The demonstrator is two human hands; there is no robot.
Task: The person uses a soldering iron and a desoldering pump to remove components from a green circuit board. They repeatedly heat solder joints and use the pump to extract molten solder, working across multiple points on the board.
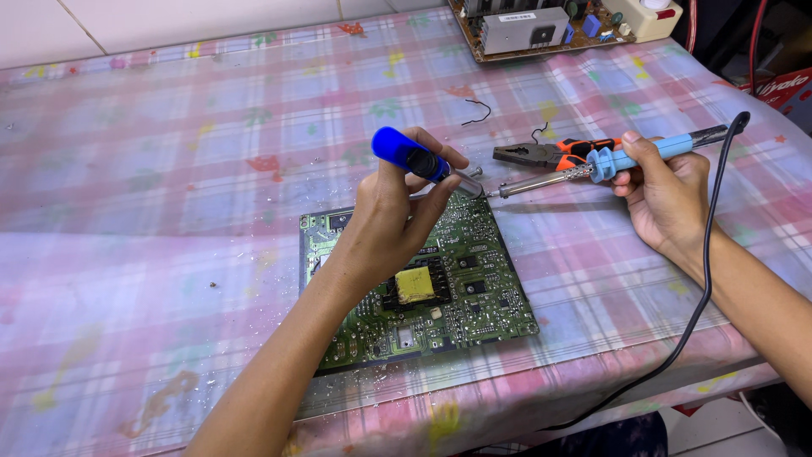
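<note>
The green circuit board [440, 288] is lying flat on the table, at about 6 o'clock of the view and near the front edge, component side up, with a yellow-topped transformer block [415, 284] near its middle. It is sitting square to the person, which is keeping both tools within easy reach of its far edge.

The left hand [389, 216] is closing around a blue desoldering pump [419, 159], fingers wrapped on the barrel and the thumb lying along its side; the blue plunger end is pointing to 10 o'clock and the metal nozzle is angling down toward the board's far right corner at 1 o'clock. The grip reads as a steadying one, holding the nozzle close to the iron's tip.

The right hand [664, 190] is pinching the pale blue handle of a soldering iron [592, 165] between thumb and fingers, pen fashion. Its metal shaft is running toward 9 o'clock, and the tip is meeting the pump nozzle just beyond the board corner. I cannot tell whether either tip is touching the board. The black cord [706, 254] is trailing from the handle's rear down off the table edge at 5 o'clock, clear of the work.

Orange-handled pliers [550, 153] are lying just behind the iron. Two short wire offcuts [478, 110] are resting farther back. At 12 o'clock a second board [541, 30] is carrying a grey metal block with a white rectangular label on top and a cream housing with a red part at its right. The checked plastic tablecloth [169, 211] is showing scattered solder specks around the board.
</note>
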